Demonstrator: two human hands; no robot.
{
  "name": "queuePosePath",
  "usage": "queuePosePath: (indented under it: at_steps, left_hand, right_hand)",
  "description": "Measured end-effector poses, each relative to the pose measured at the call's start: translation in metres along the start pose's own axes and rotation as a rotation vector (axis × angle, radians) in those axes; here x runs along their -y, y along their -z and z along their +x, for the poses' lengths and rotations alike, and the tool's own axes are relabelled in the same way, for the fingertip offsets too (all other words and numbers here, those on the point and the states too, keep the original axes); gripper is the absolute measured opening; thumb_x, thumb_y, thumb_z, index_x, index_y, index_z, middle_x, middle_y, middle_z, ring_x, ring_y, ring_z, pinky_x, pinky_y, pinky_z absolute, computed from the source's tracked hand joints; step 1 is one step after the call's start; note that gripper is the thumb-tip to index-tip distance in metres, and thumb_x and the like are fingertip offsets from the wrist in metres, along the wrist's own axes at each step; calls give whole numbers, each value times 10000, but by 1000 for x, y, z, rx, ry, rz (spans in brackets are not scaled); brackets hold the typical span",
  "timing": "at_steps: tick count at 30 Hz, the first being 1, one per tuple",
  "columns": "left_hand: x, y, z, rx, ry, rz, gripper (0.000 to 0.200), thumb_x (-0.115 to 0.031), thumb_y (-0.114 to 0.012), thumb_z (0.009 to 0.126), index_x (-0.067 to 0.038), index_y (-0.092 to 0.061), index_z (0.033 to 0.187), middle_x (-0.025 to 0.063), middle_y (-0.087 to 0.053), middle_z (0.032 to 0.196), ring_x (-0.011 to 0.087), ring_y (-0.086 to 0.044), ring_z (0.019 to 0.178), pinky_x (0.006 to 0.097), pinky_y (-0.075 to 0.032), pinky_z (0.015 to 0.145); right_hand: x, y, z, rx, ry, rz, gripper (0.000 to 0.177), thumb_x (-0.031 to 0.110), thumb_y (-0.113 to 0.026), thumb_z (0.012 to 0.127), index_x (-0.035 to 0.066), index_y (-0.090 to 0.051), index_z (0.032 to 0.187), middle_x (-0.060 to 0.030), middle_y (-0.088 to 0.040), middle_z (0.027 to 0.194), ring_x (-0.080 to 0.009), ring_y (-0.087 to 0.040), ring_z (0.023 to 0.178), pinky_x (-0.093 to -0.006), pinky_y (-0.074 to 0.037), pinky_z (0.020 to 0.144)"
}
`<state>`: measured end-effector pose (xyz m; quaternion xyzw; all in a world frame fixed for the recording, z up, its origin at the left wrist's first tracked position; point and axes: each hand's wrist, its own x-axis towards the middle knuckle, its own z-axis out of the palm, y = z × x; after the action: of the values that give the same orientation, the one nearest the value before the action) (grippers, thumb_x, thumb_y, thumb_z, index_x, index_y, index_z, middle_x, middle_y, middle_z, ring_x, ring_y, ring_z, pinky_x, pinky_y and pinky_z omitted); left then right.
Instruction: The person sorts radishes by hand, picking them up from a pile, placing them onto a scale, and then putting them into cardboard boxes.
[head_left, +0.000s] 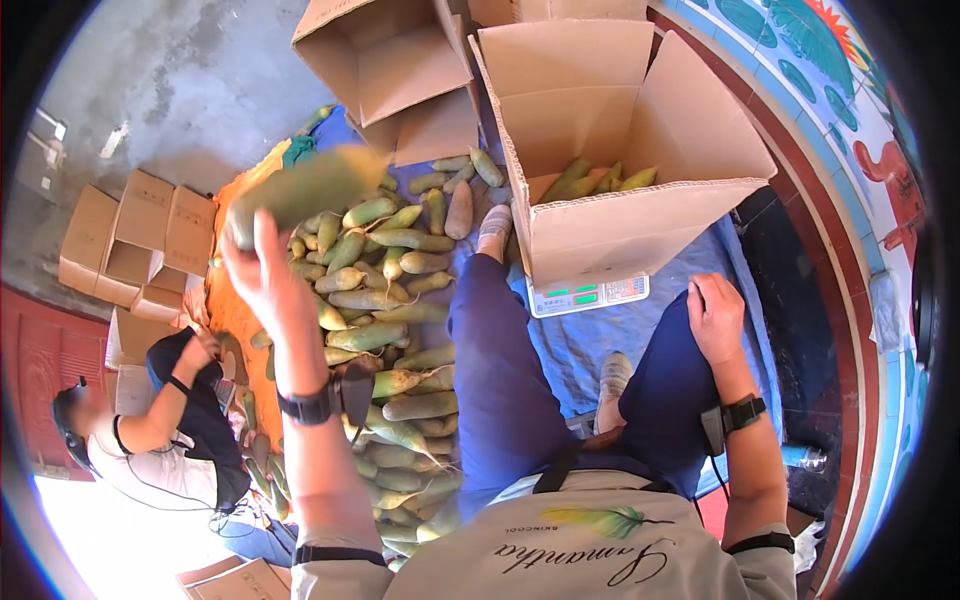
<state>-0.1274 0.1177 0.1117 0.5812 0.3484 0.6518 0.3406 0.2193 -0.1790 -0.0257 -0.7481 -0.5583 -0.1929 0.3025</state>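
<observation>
A large green radish (310,190), smeared by motion, is held up in my left hand (262,280) above the pile. Below and beside that hand lie many green radishes (375,335), some with pale, thin root ends. My right hand (716,315) rests on my right knee with its fingers curled in and nothing seen in it. Between my legs and the wall, an open cardboard box (590,235) stands on a white scale (588,296) with lit green displays. Several radishes (600,180) lie inside the box.
More open cardboard boxes (385,60) stand at the top, and others (140,235) at the left. A co-worker (165,430) sits at the lower left by the pile. A blue tarp (690,260) and an orange sheet (250,200) cover the floor. A painted wall (850,110) curves along the right.
</observation>
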Motion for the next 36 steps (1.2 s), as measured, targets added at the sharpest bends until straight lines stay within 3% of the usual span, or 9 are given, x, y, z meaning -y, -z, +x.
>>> queuePosePath:
  at_steps: [4,8,11,12,14,15,18,25,36]
  left_hand:
    - [-13,-95,5,227,41,-260,419,-267,-665,892,26,-536,1162,120,-600,1105,183,-600,972,336,-510,852]
    - [-6,-178,-22,458,83,-132,388,-227,-739,833,12,-563,1083,76,-633,1014,150,-603,892,299,-503,796]
    - [13,-212,-45,616,-143,61,414,-209,-756,798,32,-565,1076,97,-660,949,163,-626,815,313,-514,763]
    - [6,-214,-49,620,-147,56,414,-209,-756,798,32,-565,1076,97,-660,949,163,-626,815,313,-514,763]
    - [-8,-216,-57,787,-83,458,428,-220,-766,760,37,-584,1049,152,-672,922,221,-648,823,331,-511,777]
    - [-9,-216,-58,815,-122,493,445,-243,-766,730,40,-596,1029,196,-669,913,289,-650,857,365,-504,795]
    - [-10,-215,-57,906,-157,612,453,-258,-759,726,43,-596,1023,205,-666,909,320,-646,889,387,-500,804]
    - [-5,-216,-58,919,-254,669,461,-267,-760,715,47,-596,1011,216,-656,888,333,-638,855,397,-495,778]
    - [-11,-217,-58,997,-136,754,486,-285,-776,712,56,-592,1005,209,-647,825,326,-642,810,392,-496,751]
  right_hand:
    - [2,0,-4,-30,-26,29,120,34,-660,758,36,-609,867,-113,-582,745,-317,-579,670,-411,-464,608]
    - [0,3,-6,-39,-34,67,109,44,-657,765,41,-612,865,-111,-587,755,-315,-579,662,-407,-465,605]
    - [-3,3,-10,-61,-47,83,107,31,-653,764,36,-612,862,-110,-584,750,-311,-578,654,-403,-465,601]
    - [-5,4,-11,-72,-47,91,106,26,-651,763,34,-611,860,-109,-583,747,-309,-578,652,-402,-465,600]
    - [-6,7,-11,-77,-50,92,105,23,-651,762,32,-608,858,-109,-580,742,-308,-577,650,-401,-464,597]
    - [-6,8,-10,-80,-47,98,105,20,-650,761,31,-606,856,-109,-576,736,-307,-576,649,-400,-464,595]
    - [-9,7,-11,-82,-69,103,103,21,-652,760,28,-601,849,-109,-567,726,-305,-575,647,-398,-466,596]
    - [-10,5,-10,-106,-63,121,103,21,-655,754,27,-596,838,-108,-559,721,-302,-575,650,-397,-471,603]
    - [-10,6,-11,-113,-65,119,119,9,-651,747,18,-591,849,-113,-560,725,-300,-584,661,-397,-475,620]
